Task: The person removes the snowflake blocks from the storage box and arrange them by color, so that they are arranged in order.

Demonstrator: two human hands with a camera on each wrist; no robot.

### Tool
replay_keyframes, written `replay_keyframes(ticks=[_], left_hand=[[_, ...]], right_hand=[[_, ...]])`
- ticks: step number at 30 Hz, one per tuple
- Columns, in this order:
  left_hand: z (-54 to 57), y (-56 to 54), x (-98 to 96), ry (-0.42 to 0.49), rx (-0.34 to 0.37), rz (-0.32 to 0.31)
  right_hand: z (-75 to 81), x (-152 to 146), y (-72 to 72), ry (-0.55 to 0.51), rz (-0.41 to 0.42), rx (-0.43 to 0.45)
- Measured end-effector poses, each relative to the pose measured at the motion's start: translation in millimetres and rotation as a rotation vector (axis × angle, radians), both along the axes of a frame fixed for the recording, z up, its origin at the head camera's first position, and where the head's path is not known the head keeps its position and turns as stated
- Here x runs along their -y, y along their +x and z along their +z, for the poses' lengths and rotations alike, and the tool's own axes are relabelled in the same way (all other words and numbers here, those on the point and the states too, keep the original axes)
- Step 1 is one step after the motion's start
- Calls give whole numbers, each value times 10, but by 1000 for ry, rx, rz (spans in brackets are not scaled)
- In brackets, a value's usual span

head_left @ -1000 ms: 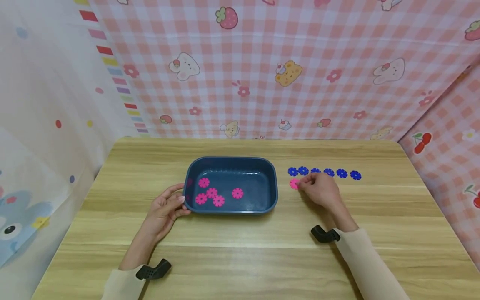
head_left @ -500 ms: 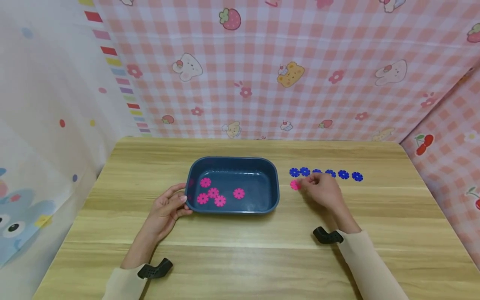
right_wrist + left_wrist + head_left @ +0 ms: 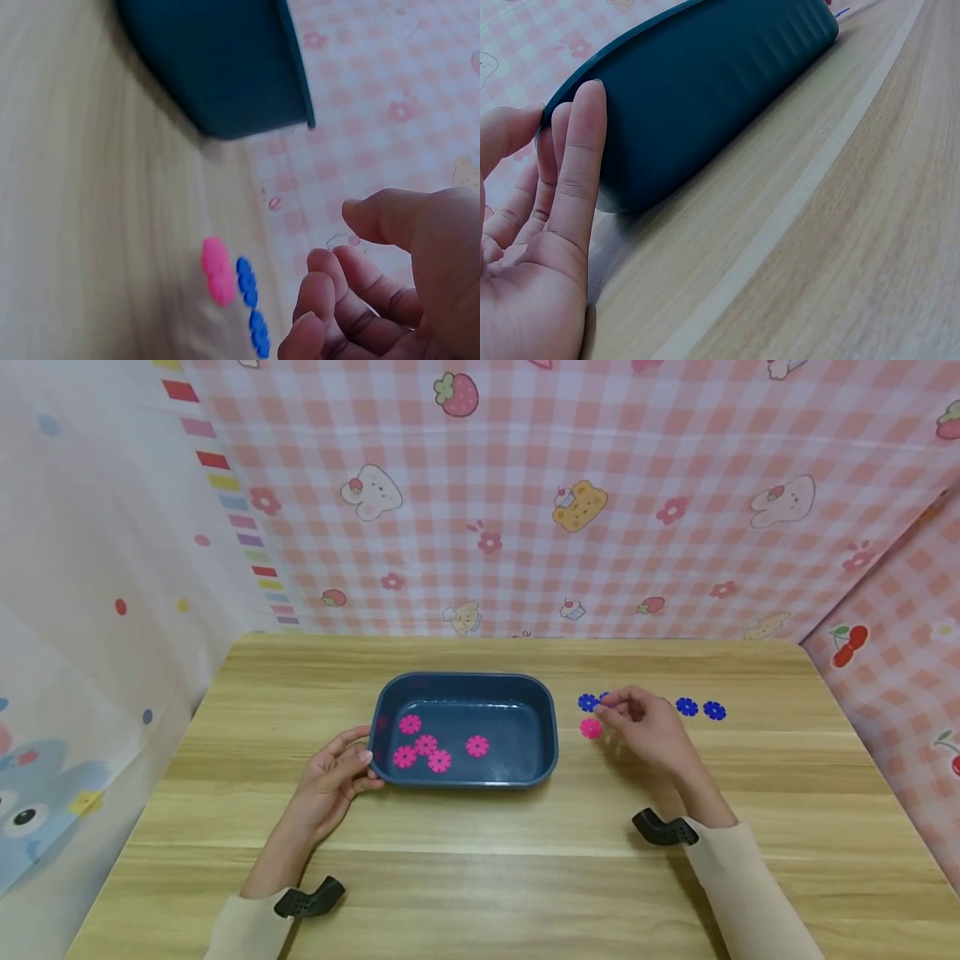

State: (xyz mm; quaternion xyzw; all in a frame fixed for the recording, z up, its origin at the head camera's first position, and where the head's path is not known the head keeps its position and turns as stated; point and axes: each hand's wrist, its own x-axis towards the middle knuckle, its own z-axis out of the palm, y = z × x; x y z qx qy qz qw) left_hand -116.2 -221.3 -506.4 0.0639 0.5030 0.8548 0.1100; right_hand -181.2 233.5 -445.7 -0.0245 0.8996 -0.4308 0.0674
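Note:
A dark blue rectangular tub (image 3: 517, 777) stands on the table with several pink snowflake discs (image 3: 477, 746) lying inside. My left hand (image 3: 332, 785) pinches its left rim, thumb at the rim and fingers against the outer wall (image 3: 705, 97). Right of the tub, one pink disc (image 3: 591, 728) lies in front of a row of blue snowflake discs (image 3: 686, 707). Just above these discs is my right hand (image 3: 645, 727), hiding the middle of the row. In the right wrist view its thumb (image 3: 386, 214) and loosely bent fingers are apart, with nothing between them.
The wooden table (image 3: 480, 877) backs onto a pink checked cloth (image 3: 517, 560). A white patterned cloth (image 3: 150, 660) hangs on the left, and another checked cloth (image 3: 900, 693) on the right.
My right hand has let go of the pink disc and risen slightly away from it, leaving it lying before the blue row. The left hand keeps its grip on the tub.

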Motion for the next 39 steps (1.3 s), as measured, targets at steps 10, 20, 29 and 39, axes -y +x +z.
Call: replay_keyframes(ticks=[10, 20, 29, 39], left_hand=[[2, -4, -15, 7, 4, -1], [-9, -5, -8, 3, -2, 0], [12, 9, -7, 0, 5, 2], [31, 14, -14, -1, 7, 1]], right_hand=[[161, 260, 23, -71, 58, -58], [251, 573, 73, -128, 155, -157], [301, 820, 44, -132, 282, -128], [253, 1006, -72, -58, 414, -178]])
